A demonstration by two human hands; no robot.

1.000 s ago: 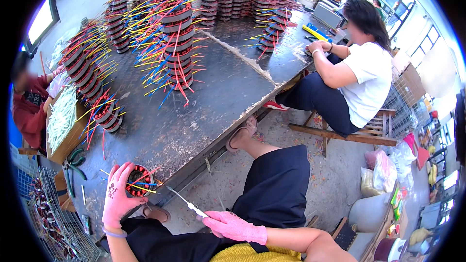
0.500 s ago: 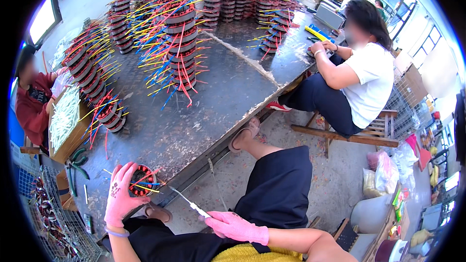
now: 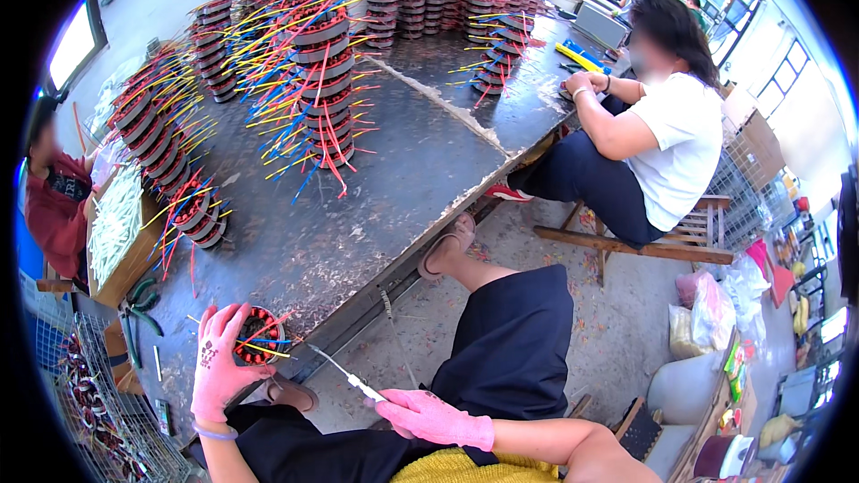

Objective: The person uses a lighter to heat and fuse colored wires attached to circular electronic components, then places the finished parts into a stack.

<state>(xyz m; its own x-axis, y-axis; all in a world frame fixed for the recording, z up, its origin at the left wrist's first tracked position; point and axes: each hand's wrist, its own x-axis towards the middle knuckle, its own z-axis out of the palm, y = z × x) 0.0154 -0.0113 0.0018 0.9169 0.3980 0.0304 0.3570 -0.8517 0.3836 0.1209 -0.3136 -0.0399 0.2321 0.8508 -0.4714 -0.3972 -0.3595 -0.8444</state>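
My left hand, in a pink glove, grips the side of a motor stator at the near edge of the table. The stator is a dark ring with red windings, and loose red, blue and yellow wires cross its top. Pink-gloved as well, my right hand is closed around a thin hooked tool with a white handle. Its slim metal tip points up and left toward the stator, a short way apart from it.
Tall stacks of wired stators stand on the dark worn table. At the left are green-handled pliers and a cardboard box of white tubes. A co-worker sits at the right; another person is far left.
The whole view has shifted slightly to the left. Both hands keep their holds on the stator and the hooked tool, with hardly any movement.
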